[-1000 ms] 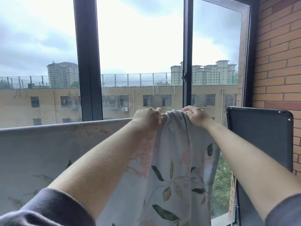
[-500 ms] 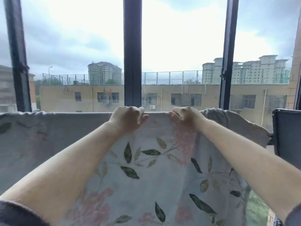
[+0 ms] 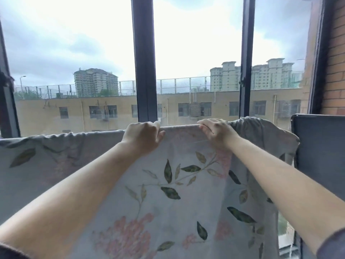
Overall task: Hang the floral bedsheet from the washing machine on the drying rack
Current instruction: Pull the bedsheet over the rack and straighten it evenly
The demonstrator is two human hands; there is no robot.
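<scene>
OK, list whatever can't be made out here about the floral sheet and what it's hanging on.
Head view only:
- Drying rack: fully covered by the floral bedsheet; its bar is only implied along the top fold.
- Fingertips of the left hand and right hand: curled over the fold, hidden behind the fabric.
- Sheet's lower hem: cut off by the bottom edge.
- Sheet's left end: runs off the frame.
- Washing machine: not in view.

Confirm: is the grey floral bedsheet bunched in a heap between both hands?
No: the grey floral bedsheet hangs spread flat, left hand and right hand gripping its top edge apart.
</scene>
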